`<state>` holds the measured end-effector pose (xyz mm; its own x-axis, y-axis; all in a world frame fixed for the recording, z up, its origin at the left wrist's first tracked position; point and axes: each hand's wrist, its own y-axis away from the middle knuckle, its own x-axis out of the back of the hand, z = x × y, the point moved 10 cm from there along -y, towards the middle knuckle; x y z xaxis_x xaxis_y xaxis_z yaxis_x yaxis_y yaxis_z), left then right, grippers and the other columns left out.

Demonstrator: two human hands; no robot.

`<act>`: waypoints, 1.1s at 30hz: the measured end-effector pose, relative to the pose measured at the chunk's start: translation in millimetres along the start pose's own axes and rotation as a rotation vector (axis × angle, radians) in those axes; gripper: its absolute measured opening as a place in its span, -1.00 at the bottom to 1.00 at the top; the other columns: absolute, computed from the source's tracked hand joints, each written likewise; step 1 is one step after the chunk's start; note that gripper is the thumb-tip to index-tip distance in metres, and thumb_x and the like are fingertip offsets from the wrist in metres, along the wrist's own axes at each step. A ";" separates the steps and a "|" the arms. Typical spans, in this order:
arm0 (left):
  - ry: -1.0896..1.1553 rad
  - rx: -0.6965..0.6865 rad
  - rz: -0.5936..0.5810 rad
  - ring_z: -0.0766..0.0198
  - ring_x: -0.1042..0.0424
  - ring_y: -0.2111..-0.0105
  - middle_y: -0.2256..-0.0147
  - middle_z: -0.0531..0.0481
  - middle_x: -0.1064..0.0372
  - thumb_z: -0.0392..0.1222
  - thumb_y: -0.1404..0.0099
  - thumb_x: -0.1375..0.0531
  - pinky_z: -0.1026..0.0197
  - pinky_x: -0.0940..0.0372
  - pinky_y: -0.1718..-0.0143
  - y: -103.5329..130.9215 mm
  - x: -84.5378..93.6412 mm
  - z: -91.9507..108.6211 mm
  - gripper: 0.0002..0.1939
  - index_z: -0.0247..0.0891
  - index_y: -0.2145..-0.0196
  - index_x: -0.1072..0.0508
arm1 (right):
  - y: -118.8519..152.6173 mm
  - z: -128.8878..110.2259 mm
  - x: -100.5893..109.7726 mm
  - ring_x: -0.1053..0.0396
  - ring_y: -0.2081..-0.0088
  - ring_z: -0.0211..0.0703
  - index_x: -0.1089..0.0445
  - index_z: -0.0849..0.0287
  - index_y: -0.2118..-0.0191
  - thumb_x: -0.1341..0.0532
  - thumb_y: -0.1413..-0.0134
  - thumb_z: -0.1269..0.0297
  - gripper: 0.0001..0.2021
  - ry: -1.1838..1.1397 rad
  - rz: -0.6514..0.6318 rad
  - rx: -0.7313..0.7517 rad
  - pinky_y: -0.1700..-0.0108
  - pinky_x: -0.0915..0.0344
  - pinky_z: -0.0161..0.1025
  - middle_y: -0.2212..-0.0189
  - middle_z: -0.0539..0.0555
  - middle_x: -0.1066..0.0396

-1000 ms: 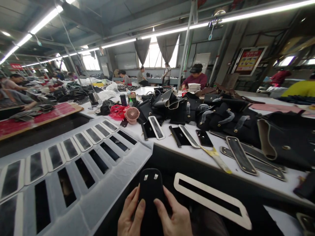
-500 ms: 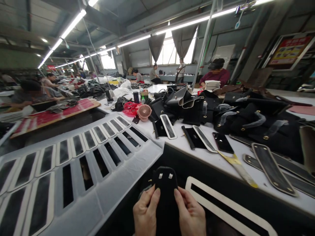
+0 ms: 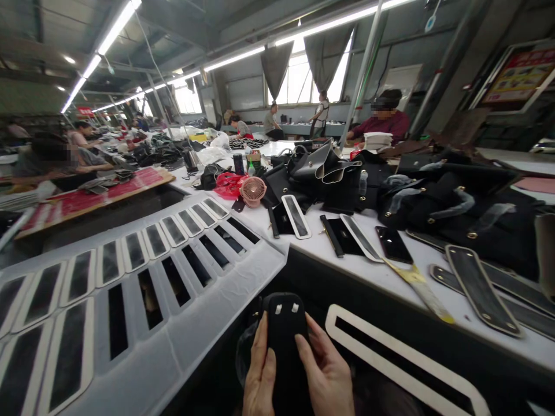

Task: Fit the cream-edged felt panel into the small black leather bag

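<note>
A black, round-ended bag piece stands upright between my hands, with two small shiny metal tabs near its top end. My left hand is closed on its left edge, fingers straight along the side and thumb lower on the front. On the right edge, my right hand grips it with the thumb on the face and the fingers behind. The piece's lower part runs out of view. Something clear like plastic film shows left of the piece. Right of my right hand is a long cream-rimmed frame with a slot.
A pale slotted sheet at the left carries several cream-rimmed black strips. On the white table are a pink fan, a phone, a yellow-taped brush-like tool, black straps and piled black bags. Co-workers sit beyond.
My left fingers have slid up along the piece's left edge and straightened, with the thumb lower. The right fingers have shifted up too. The piece has moved slightly left.
</note>
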<state>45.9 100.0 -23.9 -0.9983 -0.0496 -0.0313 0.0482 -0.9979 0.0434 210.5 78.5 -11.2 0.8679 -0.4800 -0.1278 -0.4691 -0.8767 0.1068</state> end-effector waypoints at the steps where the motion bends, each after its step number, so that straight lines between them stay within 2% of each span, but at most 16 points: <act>1: 0.008 0.011 -0.005 0.11 0.05 -0.32 -0.28 0.07 -0.10 0.16 -0.35 0.01 0.06 0.20 -0.34 -0.8 0.6 -2.3 -0.45 -0.07 -0.21 -0.26 | 1.5 0.2 -2.3 -0.49 0.08 0.08 -0.37 0.18 -0.12 -0.28 0.02 -0.10 -0.36 0.030 -0.022 0.029 0.06 -0.46 -0.17 0.07 0.19 -0.51; 4: 0.015 0.037 0.009 0.09 0.06 -0.32 -0.30 0.05 -0.06 0.20 -0.35 0.03 0.03 0.17 -0.33 -2.2 2.2 -8.1 -0.40 -0.08 -0.25 -0.20 | 9.5 3.0 2.7 -0.40 -0.05 0.05 -0.36 0.18 -0.13 -0.26 -0.03 -0.04 -0.41 0.145 0.022 0.118 -0.07 -0.36 -0.19 -0.03 0.16 -0.43; 7: 0.005 0.047 0.011 0.06 0.06 -0.31 -0.31 0.01 -0.03 0.22 -0.34 0.04 0.05 0.09 -0.32 0.3 -0.2 -11.1 -0.34 -0.09 -0.30 -0.09 | 21.0 7.0 11.5 -0.40 -0.05 0.05 -0.41 0.16 -0.09 -0.25 -0.05 0.01 -0.49 0.234 0.108 0.178 -0.05 -0.38 -0.23 -0.02 0.13 -0.45; 10: 0.001 0.068 -0.002 0.05 0.02 -0.30 -0.31 -0.01 -0.01 0.22 -0.35 0.05 0.06 0.03 -0.30 5.7 -4.3 -13.6 -0.32 -0.10 -0.32 -0.02 | 27.5 11.5 13.6 -0.44 0.00 0.05 -0.45 0.13 -0.05 -0.25 -0.05 0.03 -0.53 0.208 0.125 0.176 0.01 -0.42 -0.25 0.02 0.12 -0.48; 13: 0.029 0.096 -0.022 0.03 -0.02 -0.29 -0.31 -0.02 -0.02 0.25 -0.33 0.05 0.04 0.00 -0.29 7.1 -6.6 -11.9 -0.29 -0.10 -0.33 0.01 | 27.5 14.6 12.6 -0.47 0.05 0.05 -0.48 0.11 -0.01 -0.28 -0.02 0.00 -0.54 0.080 0.121 0.136 0.02 -0.42 -0.22 0.06 0.15 -0.50; 15: 0.054 0.091 -0.038 0.01 -0.05 -0.28 -0.30 -0.03 -0.04 0.27 -0.32 0.04 0.01 0.03 -0.30 0.4 -6.8 -2.2 -0.29 -0.09 -0.31 -0.03 | 27.0 17.6 10.3 -0.49 0.07 0.05 -0.49 0.12 0.01 -0.31 0.03 -0.04 -0.51 -0.044 0.108 0.098 0.03 -0.42 -0.21 0.10 0.17 -0.52; 19: 0.051 -0.060 -0.136 0.07 -0.05 -0.27 -0.26 -0.01 -0.13 0.25 -0.37 0.13 0.04 0.11 -0.32 -28.7 -13.4 44.1 -0.39 -0.09 -0.21 -0.24 | 31.6 24.0 4.4 -0.55 0.26 -0.02 -0.38 0.11 -0.10 -0.35 0.10 -0.07 -0.37 -0.206 0.050 0.012 0.20 -0.47 -0.25 0.24 0.16 -0.58; 21: -0.004 -0.083 -0.232 0.06 -0.17 -0.21 -0.16 -0.04 -0.29 0.23 -0.38 0.18 0.06 0.02 -0.28 -40.5 -22.3 59.0 -0.39 -0.12 -0.10 -0.39 | 33.3 19.3 7.4 -0.54 0.35 -0.04 -0.28 0.13 -0.18 -0.34 0.09 -0.08 -0.28 -0.217 0.034 0.009 0.30 -0.47 -0.26 0.28 0.17 -0.58; 23: -0.040 -0.057 -0.314 0.04 -0.31 -0.09 -0.04 -0.06 -0.41 0.24 -0.38 0.21 0.05 -0.12 -0.21 -45.8 -30.1 61.4 -0.37 -0.14 0.02 -0.48 | 30.0 5.0 13.3 -0.53 0.41 -0.08 -0.21 0.13 -0.24 -0.30 0.03 -0.09 -0.27 -0.129 0.013 0.040 0.35 -0.47 -0.26 0.26 0.17 -0.57; 26: -0.043 -0.076 -0.338 0.04 -0.32 -0.06 -0.01 -0.06 -0.41 0.21 -0.40 0.25 0.02 -0.16 -0.16 -44.7 -32.7 59.1 -0.37 -0.14 0.06 -0.48 | 16.0 -36.0 17.5 -0.49 0.47 -0.16 -0.20 0.05 -0.25 -0.20 -0.11 -0.02 -0.40 0.229 -0.053 0.198 0.36 -0.48 -0.26 0.15 0.15 -0.53; 27: -0.043 -0.094 -0.335 0.04 -0.29 -0.08 -0.03 -0.06 -0.39 0.19 -0.40 0.26 0.01 -0.12 -0.18 -43.0 -32.6 58.3 -0.39 -0.13 0.05 -0.46 | 11.4 -52.1 13.9 -0.50 0.43 -0.16 -0.22 0.02 -0.24 -0.18 -0.14 0.02 -0.45 0.374 -0.093 0.289 0.33 -0.49 -0.26 0.10 0.14 -0.50; 30: -0.020 -0.141 -0.355 0.04 -0.23 -0.11 -0.04 -0.05 -0.37 0.15 -0.42 0.27 -0.02 -0.04 -0.22 -36.9 -34.5 59.3 -0.42 -0.12 0.03 -0.44 | 6.2 -90.3 -4.1 -0.48 0.12 -0.05 -0.28 0.01 -0.20 -0.17 -0.18 0.17 -0.54 0.719 -0.185 0.606 0.13 -0.48 -0.21 -0.03 0.14 -0.42; 33: 0.013 -0.182 -0.376 0.07 -0.22 -0.12 -0.02 -0.03 -0.38 0.10 -0.44 0.27 -0.01 0.01 -0.23 -33.4 -36.5 66.3 -0.45 -0.11 0.08 -0.44 | 10.9 -109.8 -13.8 -0.41 0.02 -0.03 -0.38 0.04 -0.09 -0.20 -0.16 0.30 -0.64 0.840 -0.124 0.858 0.06 -0.46 -0.16 0.00 0.15 -0.40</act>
<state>78.5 137.9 42.0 -0.9470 0.3204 -0.0242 -0.3134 -0.9376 -0.1505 211.3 79.2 100.0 0.6008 -0.4994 0.6242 -0.0542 -0.8045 -0.5915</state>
